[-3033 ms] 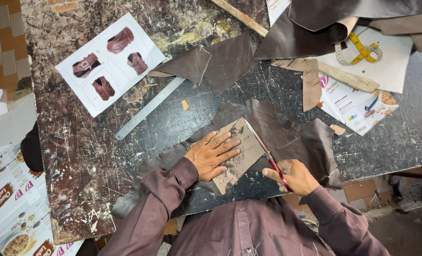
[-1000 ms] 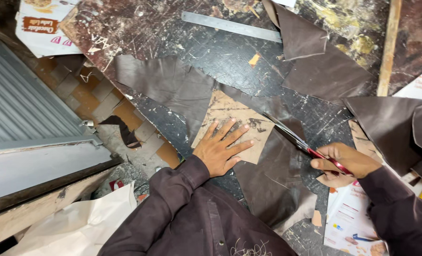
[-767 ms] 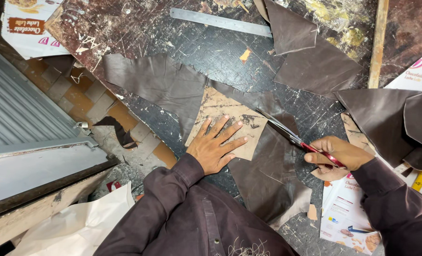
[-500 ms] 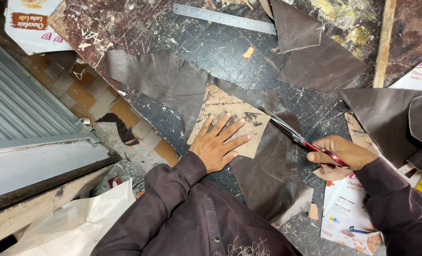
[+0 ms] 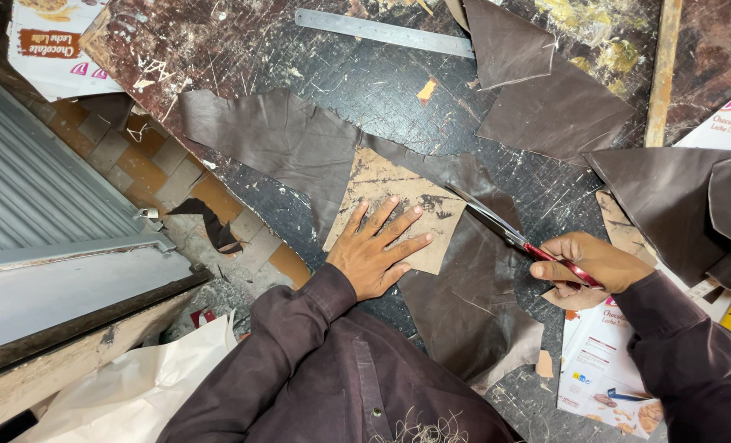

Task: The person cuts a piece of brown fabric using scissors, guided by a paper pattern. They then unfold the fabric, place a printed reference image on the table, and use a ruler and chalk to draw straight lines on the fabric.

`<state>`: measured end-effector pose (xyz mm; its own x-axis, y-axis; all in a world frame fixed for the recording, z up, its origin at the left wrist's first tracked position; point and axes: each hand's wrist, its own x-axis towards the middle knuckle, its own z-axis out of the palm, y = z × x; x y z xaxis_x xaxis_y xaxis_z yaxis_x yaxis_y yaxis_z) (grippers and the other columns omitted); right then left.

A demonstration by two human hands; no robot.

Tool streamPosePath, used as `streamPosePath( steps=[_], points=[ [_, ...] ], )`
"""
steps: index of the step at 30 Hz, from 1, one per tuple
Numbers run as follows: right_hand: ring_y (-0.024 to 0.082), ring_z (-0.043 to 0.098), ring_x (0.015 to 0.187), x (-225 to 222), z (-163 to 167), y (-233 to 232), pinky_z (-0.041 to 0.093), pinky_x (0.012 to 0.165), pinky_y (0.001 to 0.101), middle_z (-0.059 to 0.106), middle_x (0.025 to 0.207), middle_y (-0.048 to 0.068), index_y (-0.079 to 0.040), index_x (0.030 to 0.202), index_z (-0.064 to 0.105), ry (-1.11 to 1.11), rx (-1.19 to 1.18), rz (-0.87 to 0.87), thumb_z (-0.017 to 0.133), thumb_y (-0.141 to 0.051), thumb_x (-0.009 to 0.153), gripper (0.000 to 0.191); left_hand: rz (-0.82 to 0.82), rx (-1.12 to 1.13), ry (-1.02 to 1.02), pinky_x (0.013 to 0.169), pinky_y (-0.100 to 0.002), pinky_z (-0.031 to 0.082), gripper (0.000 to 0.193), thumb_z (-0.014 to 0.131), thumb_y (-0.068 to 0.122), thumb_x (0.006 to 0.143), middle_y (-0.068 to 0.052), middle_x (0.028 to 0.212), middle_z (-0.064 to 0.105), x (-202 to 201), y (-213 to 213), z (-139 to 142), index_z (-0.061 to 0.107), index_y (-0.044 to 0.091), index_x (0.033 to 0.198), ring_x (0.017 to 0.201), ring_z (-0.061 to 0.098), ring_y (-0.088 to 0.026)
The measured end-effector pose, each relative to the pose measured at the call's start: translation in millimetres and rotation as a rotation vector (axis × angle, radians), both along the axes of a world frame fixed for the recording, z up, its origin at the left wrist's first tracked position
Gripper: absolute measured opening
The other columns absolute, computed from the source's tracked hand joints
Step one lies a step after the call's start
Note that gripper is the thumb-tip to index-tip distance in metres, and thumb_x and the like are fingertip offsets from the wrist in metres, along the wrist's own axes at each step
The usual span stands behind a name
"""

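A dark, scratched tabletop (image 5: pixel 365 82) carries a long piece of brown leather (image 5: pixel 300 148) that runs from the upper left down toward the person's chest. On top of the leather lies a tan cardboard pattern (image 5: pixel 382 193). The left hand (image 5: pixel 373 250) rests flat on this pattern, fingers spread wide and pressing it down, gripping nothing. The right hand (image 5: pixel 591 267) is closed around the red handles of a pair of scissors (image 5: pixel 509 234), whose blades lie along the pattern's right edge, against the leather. A metal ruler (image 5: pixel 382 31) lies well apart, near the far edge.
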<state>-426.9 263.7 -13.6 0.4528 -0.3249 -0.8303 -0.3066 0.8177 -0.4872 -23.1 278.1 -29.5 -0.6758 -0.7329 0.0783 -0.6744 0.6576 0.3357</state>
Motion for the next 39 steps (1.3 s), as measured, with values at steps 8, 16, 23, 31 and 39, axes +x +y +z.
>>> streamPosePath(
  steps=[8, 16, 23, 31, 39],
  points=[
    [0.011, 0.042, 0.041, -1, 3, -7, 0.030, 0.038, 0.0312, 0.046, 0.050, 0.000, -0.008, 0.069, 0.053, -0.013, -0.029, 0.053, 0.080, -0.036, 0.082, 0.040, -0.004, -0.012, 0.006, 0.123, -0.063, 0.016, 0.060, 0.058, 0.045, 0.097, 0.001, 0.167, 0.028, 1, -1, 1, 0.042, 0.039, 0.154, 0.155, 0.022, -0.031],
    [0.013, 0.038, 0.040, 5, 20, -24, 0.027, 0.040, 0.0329, 0.048, 0.048, 0.001, -0.006, 0.065, 0.059, 0.376, -0.184, 0.258, 0.082, -0.044, 0.077, 0.046, -0.005, -0.008, 0.023, 0.123, -0.063, 0.016, 0.059, 0.058, 0.044, 0.096, 0.001, 0.167, 0.029, 2, -2, 0, 0.044, 0.038, 0.153, 0.155, 0.023, -0.030],
    [0.007, 0.044, 0.047, 13, 21, -18, 0.035, 0.045, 0.0303, 0.048, 0.052, -0.004, -0.007, 0.065, 0.060, 0.358, -0.343, 0.330, 0.082, -0.040, 0.079, 0.042, -0.005, -0.011, 0.035, 0.123, -0.062, 0.016, 0.058, 0.058, 0.043, 0.097, 0.001, 0.168, 0.028, 5, -3, 0, 0.045, 0.038, 0.153, 0.155, 0.024, -0.031],
    [0.010, 0.050, 0.044, 11, 20, -20, 0.038, 0.044, 0.0311, 0.054, 0.048, 0.000, -0.005, 0.062, 0.060, 0.374, -0.353, 0.378, 0.082, -0.036, 0.081, 0.043, -0.011, -0.006, 0.046, 0.123, -0.062, 0.016, 0.060, 0.059, 0.043, 0.096, 0.000, 0.168, 0.028, 6, -4, -1, 0.044, 0.037, 0.154, 0.155, 0.024, -0.031],
    [0.012, 0.044, 0.045, 39, 30, -27, 0.035, 0.045, 0.0334, 0.050, 0.049, 0.001, -0.006, 0.059, 0.055, 0.443, -0.369, 0.354, 0.085, -0.037, 0.078, 0.047, -0.004, -0.004, 0.054, 0.124, -0.061, 0.014, 0.060, 0.058, 0.043, 0.097, 0.001, 0.169, 0.027, 9, -3, 2, 0.043, 0.038, 0.155, 0.156, 0.022, -0.030]
  ],
)
